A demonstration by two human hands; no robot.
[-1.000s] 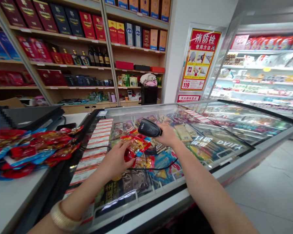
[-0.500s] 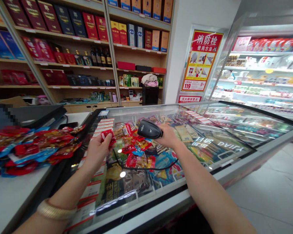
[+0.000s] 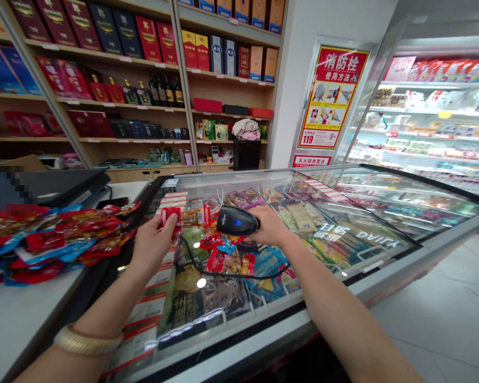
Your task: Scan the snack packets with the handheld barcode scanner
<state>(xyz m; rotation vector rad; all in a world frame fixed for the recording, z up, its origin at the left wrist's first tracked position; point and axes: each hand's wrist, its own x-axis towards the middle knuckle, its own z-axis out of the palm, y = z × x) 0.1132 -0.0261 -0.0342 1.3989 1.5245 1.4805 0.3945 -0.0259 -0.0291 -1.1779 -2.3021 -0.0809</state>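
Observation:
My left hand pinches the left end of a red snack packet with a clear middle showing brown food. In my right hand is a black barcode scanner, a blue light lit on its top. The scanner's head points left at the packet's right end, where a barcode shows. Below them, more red and blue snack packets lie on the glass lid of a chest freezer. The scanner's black cable loops across the glass.
A heap of similar snack packets covers part of the white counter at left, beside a dark machine. Shelves of boxed bottles stand behind. A lit refrigerated display is at the right.
My left hand has moved slightly left and turned the packet so it stretches level towards the scanner. The scanner has shifted a little left and down, and its blue light now shows.

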